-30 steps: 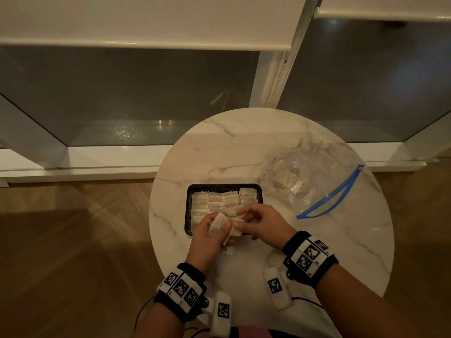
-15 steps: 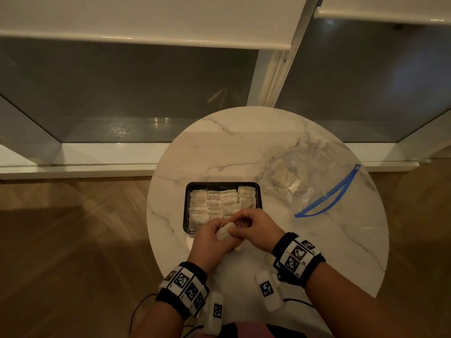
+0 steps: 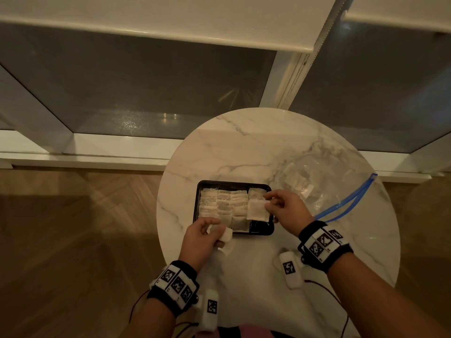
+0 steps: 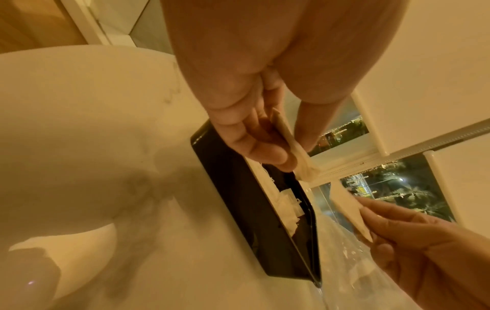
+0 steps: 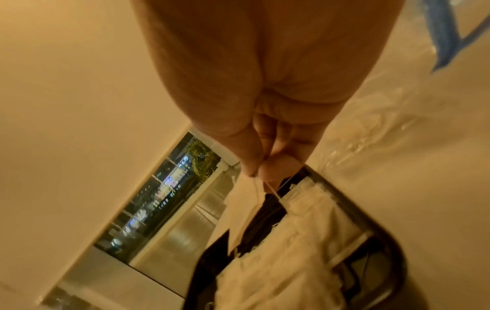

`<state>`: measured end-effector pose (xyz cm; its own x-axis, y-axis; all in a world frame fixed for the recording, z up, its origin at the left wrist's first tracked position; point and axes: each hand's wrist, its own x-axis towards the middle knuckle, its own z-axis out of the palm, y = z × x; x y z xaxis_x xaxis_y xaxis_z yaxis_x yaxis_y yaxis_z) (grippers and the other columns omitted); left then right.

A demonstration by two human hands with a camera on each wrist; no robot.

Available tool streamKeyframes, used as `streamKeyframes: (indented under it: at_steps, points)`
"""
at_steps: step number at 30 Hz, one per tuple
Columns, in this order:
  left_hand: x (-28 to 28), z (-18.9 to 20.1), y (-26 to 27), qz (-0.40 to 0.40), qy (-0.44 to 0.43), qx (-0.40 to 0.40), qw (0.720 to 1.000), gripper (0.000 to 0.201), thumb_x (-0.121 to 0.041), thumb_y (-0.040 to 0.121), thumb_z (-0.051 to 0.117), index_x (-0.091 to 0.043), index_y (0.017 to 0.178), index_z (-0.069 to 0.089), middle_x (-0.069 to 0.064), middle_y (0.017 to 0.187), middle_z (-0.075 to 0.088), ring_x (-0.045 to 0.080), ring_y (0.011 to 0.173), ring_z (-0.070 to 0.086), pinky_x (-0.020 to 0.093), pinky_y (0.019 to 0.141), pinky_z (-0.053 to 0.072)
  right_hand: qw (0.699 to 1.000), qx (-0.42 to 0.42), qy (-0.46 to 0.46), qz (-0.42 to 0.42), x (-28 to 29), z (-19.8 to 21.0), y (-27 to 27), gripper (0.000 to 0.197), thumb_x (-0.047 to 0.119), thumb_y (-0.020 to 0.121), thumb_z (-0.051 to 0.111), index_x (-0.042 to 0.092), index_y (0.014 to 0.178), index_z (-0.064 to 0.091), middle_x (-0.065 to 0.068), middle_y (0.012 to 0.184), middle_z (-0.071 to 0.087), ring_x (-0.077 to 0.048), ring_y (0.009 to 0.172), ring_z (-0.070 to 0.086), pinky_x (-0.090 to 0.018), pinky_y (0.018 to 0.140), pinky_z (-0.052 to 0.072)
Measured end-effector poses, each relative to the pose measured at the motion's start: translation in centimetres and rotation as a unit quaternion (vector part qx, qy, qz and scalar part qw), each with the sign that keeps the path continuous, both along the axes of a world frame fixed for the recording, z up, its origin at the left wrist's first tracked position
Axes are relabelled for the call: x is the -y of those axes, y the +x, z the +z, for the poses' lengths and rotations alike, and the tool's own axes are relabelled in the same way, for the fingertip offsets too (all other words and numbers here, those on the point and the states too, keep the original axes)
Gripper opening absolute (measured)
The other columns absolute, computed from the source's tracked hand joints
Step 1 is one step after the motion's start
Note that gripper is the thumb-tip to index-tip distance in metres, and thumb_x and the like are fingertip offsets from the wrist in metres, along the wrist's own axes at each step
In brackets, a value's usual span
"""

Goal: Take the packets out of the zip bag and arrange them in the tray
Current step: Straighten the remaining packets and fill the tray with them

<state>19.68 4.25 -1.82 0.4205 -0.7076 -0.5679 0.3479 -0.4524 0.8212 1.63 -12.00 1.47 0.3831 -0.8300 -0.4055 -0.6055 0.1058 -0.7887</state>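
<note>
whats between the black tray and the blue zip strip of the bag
In the head view, the right hand pinching a packet sits right of the tray; beyond it lies clear bag plastic, up to the blue zip strip.

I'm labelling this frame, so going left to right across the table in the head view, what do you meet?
Left hand gripping a packet → tray → right hand → zip bag.
</note>
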Motion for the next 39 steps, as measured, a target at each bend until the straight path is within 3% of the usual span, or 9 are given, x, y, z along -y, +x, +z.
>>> streamKeyframes:
  at_steps: [2,4,9,12,17,23,28,39]
  points:
    - [-0.4,-0.3,0.5,0.008,0.003,0.005,1.0,0.016,-0.003,0.089,0.068,-0.002,0.105,0.065,0.016,0.11,0.068,0.022,0.085,0.07,0.025,0.06,0.058,0.997,-0.068,-0.034,0.026,1.0,-0.5,0.0,0.013,0.01,0.092,0.063,0.017,0.102,0.068,-0.007,0.084,0.069,-0.014,0.064,0.066,-0.02,0.059,0.055]
    - [-0.7,-0.4,0.7,0.016,0.005,0.011,1.0,0.018,-0.001,0.09,0.066,0.001,0.108,0.063,0.017,0.11,0.066,0.023,0.087,0.067,0.02,0.056,0.056,0.989,-0.126,-0.065,0.05,1.8,-1.0,0.2,0.011,0.01,0.091,0.063,0.015,0.097,0.071,-0.003,0.085,0.069,-0.015,0.069,0.066,-0.025,0.067,0.057]
    - [-0.7,-0.8,0.9,0.016,0.008,0.023,1.0,0.019,-0.001,0.091,0.065,0.001,0.11,0.062,0.018,0.112,0.065,0.024,0.089,0.066,0.016,0.054,0.054,0.959,-0.247,-0.099,0.1,3.1,-1.7,1.5,0.018,0.008,0.085,0.059,0.015,0.092,0.075,-0.001,0.093,0.072,-0.017,0.088,0.066,-0.026,0.079,0.053]
    - [-0.6,-1.3,0.7,0.024,0.01,0.012,1.0,0.018,-0.001,0.091,0.065,0.001,0.109,0.062,0.018,0.114,0.065,0.025,0.092,0.066,0.017,0.055,0.054,0.939,-0.304,-0.1,0.124,3.2,-2.0,2.1,0.023,0.012,0.084,0.058,0.022,0.096,0.074,0.002,0.099,0.071,-0.017,0.091,0.066,-0.033,0.085,0.056]
    - [-0.7,-1.6,0.7,0.027,0.008,0.017,0.999,0.015,-0.004,0.091,0.066,-0.005,0.106,0.065,0.014,0.115,0.066,0.028,0.097,0.067,0.019,0.058,0.055,0.922,-0.346,-0.113,0.132,3.3,-2.7,2.7,0.027,0.016,0.085,0.059,0.03,0.103,0.075,0.006,0.107,0.071,-0.017,0.094,0.067,-0.031,0.084,0.057]
    - [-0.5,-1.8,0.8,0.034,0.006,0.02,0.999,0.014,-0.002,0.09,0.066,-0.004,0.104,0.066,0.011,0.114,0.066,0.023,0.097,0.066,0.018,0.061,0.055,0.892,-0.39,-0.142,0.181,3.0,-3.5,2.8,0.026,0.02,0.084,0.06,0.034,0.101,0.073,0.005,0.103,0.07,-0.018,0.09,0.066,-0.03,0.079,0.056]
    - [-0.5,-1.8,0.8,0.03,0.009,0.028,0.999,0.014,-0.003,0.091,0.066,-0.004,0.104,0.066,0.011,0.112,0.067,0.018,0.091,0.067,0.016,0.06,0.054,0.862,-0.42,-0.185,0.215,2.8,-3.9,2.8,0.02,0.022,0.088,0.06,0.034,0.097,0.073,-0.003,0.103,0.057,-0.025,0.08,0.063,-0.029,0.069,0.052]
    - [-0.4,-1.1,0.5,0.028,0.014,0.033,0.999,0.016,-0.002,0.091,0.066,-0.001,0.106,0.064,0.016,0.112,0.067,0.023,0.093,0.067,0.015,0.058,0.053,0.853,-0.42,-0.192,0.242,2.5,-4.2,2.8,0.019,0.024,0.091,0.06,0.03,0.104,0.072,-0.007,0.109,0.054,-0.028,0.088,0.062,-0.033,0.081,0.055]
